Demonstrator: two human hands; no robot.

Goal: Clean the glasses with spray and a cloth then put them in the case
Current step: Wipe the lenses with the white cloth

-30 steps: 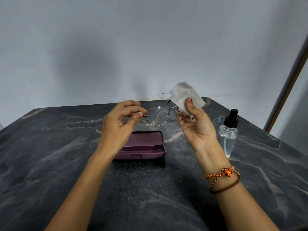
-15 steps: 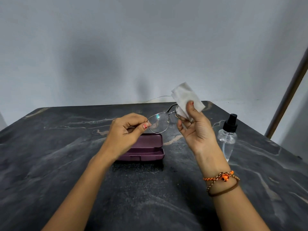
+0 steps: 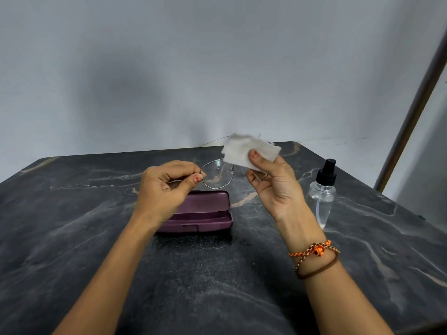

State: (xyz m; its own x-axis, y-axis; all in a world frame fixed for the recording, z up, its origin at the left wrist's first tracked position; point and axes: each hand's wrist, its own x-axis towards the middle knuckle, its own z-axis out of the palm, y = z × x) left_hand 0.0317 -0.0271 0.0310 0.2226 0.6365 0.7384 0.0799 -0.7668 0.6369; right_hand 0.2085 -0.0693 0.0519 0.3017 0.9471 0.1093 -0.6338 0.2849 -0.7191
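Glasses (image 3: 217,174) mid-frame, held above worktop (image 3: 72,238). My left hand (image 3: 167,187) pinches rim edge, steadying. My right hand (image 3: 273,184) pinches cloth (image 3: 246,151) around other lens, wiping. Case (image 3: 200,211) open below, ready. Spray (image 3: 323,192) parked right, clear.

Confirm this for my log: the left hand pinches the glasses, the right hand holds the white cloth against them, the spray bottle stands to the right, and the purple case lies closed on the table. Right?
Not quite. The purple case lies open, not closed: the head view shows its lid raised behind the tray. The rest holds: the left hand pinches the glasses, the right hand holds the white cloth against them, and the spray bottle stands to the right.
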